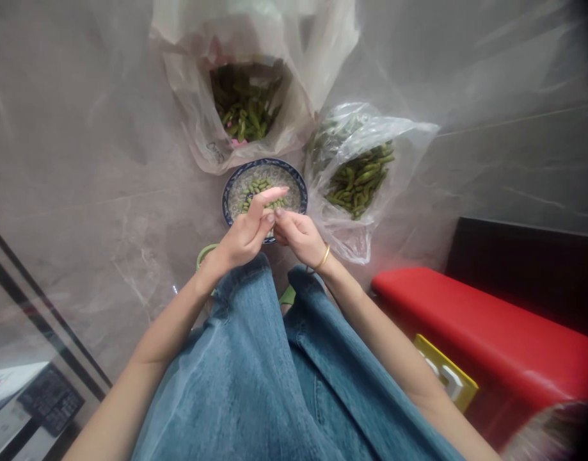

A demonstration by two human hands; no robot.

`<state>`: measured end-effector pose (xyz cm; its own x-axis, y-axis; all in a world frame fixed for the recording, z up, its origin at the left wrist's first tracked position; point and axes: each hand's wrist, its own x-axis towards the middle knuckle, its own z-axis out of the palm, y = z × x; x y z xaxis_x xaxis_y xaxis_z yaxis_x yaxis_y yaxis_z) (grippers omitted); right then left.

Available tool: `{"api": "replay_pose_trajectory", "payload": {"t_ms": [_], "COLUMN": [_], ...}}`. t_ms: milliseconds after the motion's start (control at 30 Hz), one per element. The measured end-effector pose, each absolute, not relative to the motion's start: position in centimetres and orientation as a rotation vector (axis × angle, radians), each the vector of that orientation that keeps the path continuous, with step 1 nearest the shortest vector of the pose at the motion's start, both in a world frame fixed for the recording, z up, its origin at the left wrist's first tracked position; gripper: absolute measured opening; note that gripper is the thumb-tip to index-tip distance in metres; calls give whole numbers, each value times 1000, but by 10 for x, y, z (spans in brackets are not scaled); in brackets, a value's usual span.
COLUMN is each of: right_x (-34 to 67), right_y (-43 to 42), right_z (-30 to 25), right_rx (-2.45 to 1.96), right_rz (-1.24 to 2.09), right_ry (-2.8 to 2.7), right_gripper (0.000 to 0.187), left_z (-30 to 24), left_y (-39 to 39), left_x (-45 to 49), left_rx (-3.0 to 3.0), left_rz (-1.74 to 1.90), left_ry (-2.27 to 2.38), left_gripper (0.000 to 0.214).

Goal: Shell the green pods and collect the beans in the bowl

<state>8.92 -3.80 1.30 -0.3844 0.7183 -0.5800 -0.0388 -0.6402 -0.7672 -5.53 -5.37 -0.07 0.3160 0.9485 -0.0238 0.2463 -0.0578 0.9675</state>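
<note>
My left hand [249,232] and my right hand [301,237] meet above the near part of a plate [228,203] with a blue patterned rim. The left index finger is stretched out, while its thumb presses toward the fingers beneath. On the right hand, thumb and fingers are pinched together at the left thumb tip. Whatever lies between the fingertips is hidden. Shelled green beans [258,186] lie on the plate, partly covered by my hands. Unshelled green bean pods [248,115] fill a whitish plastic bag [188,96] behind the plate. More pods [361,179] sit in a clear plastic bag [413,137] to the right.
Everything stands on a grey marbled floor [82,192]. My knees in blue jeans [246,358] are close below the plate. A red padded seat [490,326] is at the right, with a yellow object [450,371] beside it. A boxy white-and-dark object [48,397] occupies the lower left.
</note>
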Motion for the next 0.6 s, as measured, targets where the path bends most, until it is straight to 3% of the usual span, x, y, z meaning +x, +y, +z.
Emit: {"api": "replay_pose_trajectory", "payload": {"t_ms": [300,600], "right_x": [92,101], "right_y": [-40,-33], "right_z": [10,7], "right_rx": [-1334,-1546], "right_rz": [1966,1725], "right_ry": [-1100,-1452], "right_gripper": [53,36], "left_z": [-14,-19], "left_y": [-53,-51], "left_x": [-44,-41], "left_rx": [1451,1454], "left_rz": [969,882], "left_ry": [1341,1373], "left_gripper": [37,42]}}
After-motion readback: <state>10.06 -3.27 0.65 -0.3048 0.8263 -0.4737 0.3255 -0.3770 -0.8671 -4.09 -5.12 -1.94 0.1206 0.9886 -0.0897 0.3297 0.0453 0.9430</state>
